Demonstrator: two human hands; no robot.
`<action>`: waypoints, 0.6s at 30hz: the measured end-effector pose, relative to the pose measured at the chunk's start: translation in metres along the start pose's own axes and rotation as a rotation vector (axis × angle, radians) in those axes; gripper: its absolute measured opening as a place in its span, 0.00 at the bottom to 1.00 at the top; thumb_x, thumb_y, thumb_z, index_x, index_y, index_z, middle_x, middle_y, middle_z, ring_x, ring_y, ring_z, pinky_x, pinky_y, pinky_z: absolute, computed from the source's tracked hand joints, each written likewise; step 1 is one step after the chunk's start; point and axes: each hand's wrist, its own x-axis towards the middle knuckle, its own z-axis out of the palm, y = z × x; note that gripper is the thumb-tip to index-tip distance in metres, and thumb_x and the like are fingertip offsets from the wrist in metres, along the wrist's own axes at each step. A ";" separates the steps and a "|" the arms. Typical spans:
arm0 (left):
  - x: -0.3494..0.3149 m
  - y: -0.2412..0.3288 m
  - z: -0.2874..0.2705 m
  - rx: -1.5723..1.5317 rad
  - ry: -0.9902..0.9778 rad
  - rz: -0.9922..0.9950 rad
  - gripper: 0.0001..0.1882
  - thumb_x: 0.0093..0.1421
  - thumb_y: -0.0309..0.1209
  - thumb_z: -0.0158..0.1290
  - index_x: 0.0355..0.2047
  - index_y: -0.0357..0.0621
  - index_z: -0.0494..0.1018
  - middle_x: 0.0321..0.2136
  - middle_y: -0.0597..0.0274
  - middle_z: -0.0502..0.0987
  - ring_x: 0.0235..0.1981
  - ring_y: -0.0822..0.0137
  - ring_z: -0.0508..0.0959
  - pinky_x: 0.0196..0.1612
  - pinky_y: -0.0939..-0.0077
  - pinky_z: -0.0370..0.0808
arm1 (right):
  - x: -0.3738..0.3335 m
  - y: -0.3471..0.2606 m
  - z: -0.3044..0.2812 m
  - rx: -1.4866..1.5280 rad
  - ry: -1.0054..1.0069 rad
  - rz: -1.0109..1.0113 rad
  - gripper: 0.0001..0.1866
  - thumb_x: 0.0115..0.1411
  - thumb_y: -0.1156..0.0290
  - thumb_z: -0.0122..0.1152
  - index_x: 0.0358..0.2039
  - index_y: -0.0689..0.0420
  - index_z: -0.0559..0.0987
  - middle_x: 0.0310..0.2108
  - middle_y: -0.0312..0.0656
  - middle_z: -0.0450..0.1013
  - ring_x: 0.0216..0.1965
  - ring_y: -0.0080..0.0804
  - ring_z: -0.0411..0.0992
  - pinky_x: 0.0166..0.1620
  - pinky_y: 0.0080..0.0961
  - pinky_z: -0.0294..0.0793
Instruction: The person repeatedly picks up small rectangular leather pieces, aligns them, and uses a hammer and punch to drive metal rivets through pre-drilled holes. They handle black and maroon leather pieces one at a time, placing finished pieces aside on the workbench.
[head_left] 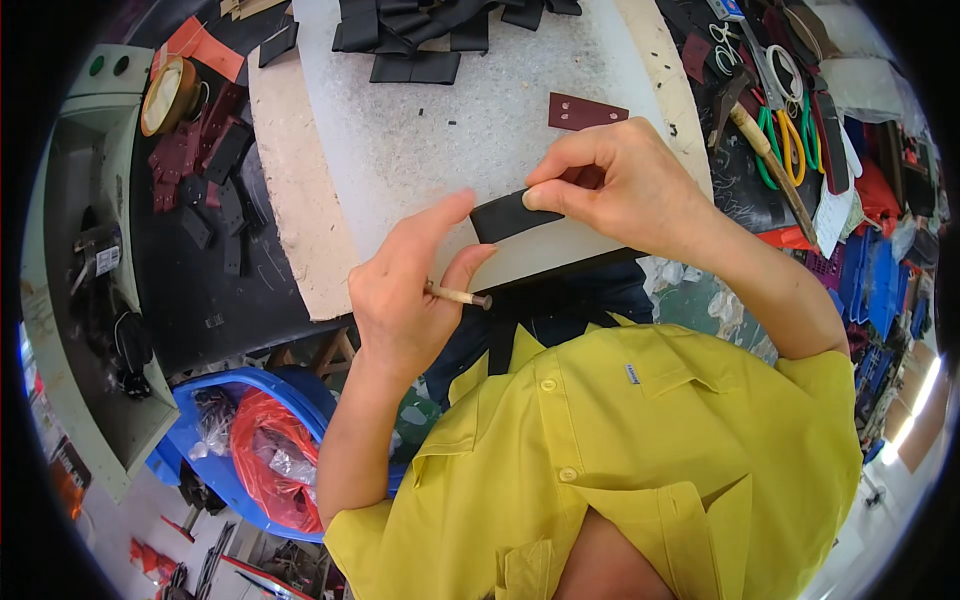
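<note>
1. The bench's white mat (pixel 375 150) lies in front of me, a heap of black pieces (pixel 415 68) at its far end and a maroon piece (pixel 587 112) just beyond my right knuckles. I'd work on the bare stretch between, clear of both.
2. The black strip (pixel 508 219) is between my hands, over the near part of the mat; I can't tell whether it rests there or is lifted slightly.
3. My right hand (pixel 635 185) has thumb and forefinger closed together on the strip's right part. That pinch should be firm enough to stop twisting, yet light enough not to crease it.
4. My left hand (pixel 400 285) has thumb and forefinger spread around the left end. The forefinger is blurred, and I can't tell whether either tip touches. I'd bring them in evenly, so the edges stay in line.
5. A slim tool (pixel 459 294) is held in that same palm, its dark end pointing right, below the thumb. I judge its tip is best kept low, away from the strip's face.
6. The hammer (pixel 755 140) and scissors (pixel 785 75) lie off to my right, past the mat. I'd leave them there while both hands are busy.
</note>
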 end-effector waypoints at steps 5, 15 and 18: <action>0.003 0.005 -0.003 0.146 -0.096 0.061 0.11 0.50 0.25 0.66 0.35 0.49 0.83 0.38 0.62 0.80 0.16 0.71 0.75 0.20 0.78 0.71 | 0.000 0.000 -0.004 -0.384 0.104 -0.319 0.07 0.51 0.67 0.71 0.28 0.55 0.85 0.26 0.43 0.77 0.25 0.38 0.76 0.32 0.33 0.75; 0.003 0.003 0.000 0.130 -0.083 0.102 0.12 0.50 0.23 0.67 0.37 0.46 0.83 0.40 0.59 0.80 0.14 0.73 0.68 0.19 0.79 0.67 | -0.018 0.014 0.001 -0.186 0.106 -0.484 0.34 0.46 0.81 0.71 0.55 0.55 0.70 0.37 0.43 0.77 0.39 0.46 0.76 0.40 0.37 0.76; 0.000 0.001 0.000 0.117 -0.068 0.093 0.12 0.50 0.23 0.67 0.36 0.45 0.83 0.40 0.59 0.80 0.14 0.74 0.68 0.19 0.79 0.67 | -0.018 0.015 0.002 -0.132 0.102 -0.439 0.30 0.46 0.82 0.70 0.52 0.56 0.73 0.37 0.43 0.77 0.40 0.46 0.75 0.41 0.38 0.76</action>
